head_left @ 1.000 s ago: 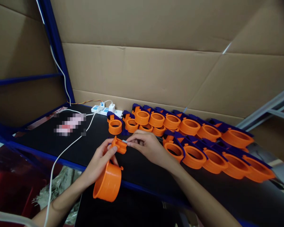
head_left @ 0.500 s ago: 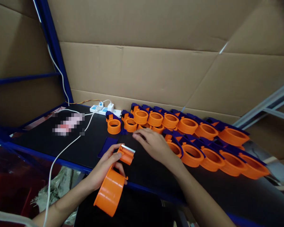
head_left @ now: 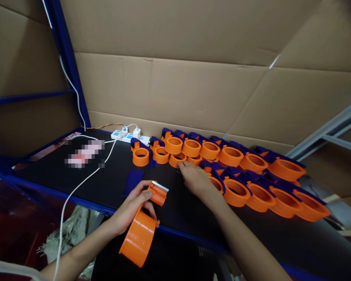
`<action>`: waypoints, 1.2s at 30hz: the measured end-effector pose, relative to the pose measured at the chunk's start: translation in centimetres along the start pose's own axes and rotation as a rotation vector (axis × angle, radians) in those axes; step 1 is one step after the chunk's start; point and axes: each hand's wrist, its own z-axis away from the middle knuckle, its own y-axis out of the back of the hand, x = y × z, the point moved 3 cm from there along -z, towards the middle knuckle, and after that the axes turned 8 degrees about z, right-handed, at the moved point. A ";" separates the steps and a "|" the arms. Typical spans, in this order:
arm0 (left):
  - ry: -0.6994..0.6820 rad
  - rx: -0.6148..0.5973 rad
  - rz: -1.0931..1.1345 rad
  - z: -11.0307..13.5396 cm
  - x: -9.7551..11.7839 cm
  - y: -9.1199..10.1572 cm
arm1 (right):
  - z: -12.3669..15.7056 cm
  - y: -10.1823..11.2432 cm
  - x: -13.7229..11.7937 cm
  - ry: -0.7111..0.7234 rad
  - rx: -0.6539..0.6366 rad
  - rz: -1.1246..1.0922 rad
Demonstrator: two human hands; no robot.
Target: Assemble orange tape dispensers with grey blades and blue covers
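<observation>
My left hand [head_left: 133,208] grips an orange plastic tape-dispenser body [head_left: 142,230] with a toothed metal blade [head_left: 160,186] at its top, held just over the table's front edge. My right hand [head_left: 196,178] rests palm down on the black table [head_left: 111,183], fingers reaching toward a small dark part beside an orange ring [head_left: 177,159]; whether they pinch anything is hidden. A flat blue plastic piece [head_left: 133,181] lies on the table left of the held body.
Two rows of several assembled orange-and-blue dispensers [head_left: 251,179] run along the right of the table. A white power strip [head_left: 128,136] and white cable [head_left: 82,183] lie at the left. Cardboard walls [head_left: 178,86] stand behind, a blue frame post [head_left: 67,62] at the left.
My right hand left the dispenser's blade end and moved away to the table near the orange rings. My left hand lowered the orange body slightly toward me, baring the blue piece.
</observation>
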 end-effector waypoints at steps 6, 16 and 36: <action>-0.025 0.063 -0.017 -0.4 -0.6 0.7 | 0.1 0.3 -0.3 0.199 0.017 -0.260; -0.171 0.153 0.038 -0.8 -1.1 1.3 | 1.6 3.0 -3.0 0.385 0.150 -0.962; -0.214 0.115 -0.083 -0.7 -1.3 1.4 | 3.0 1.4 -6.8 0.235 0.424 -0.852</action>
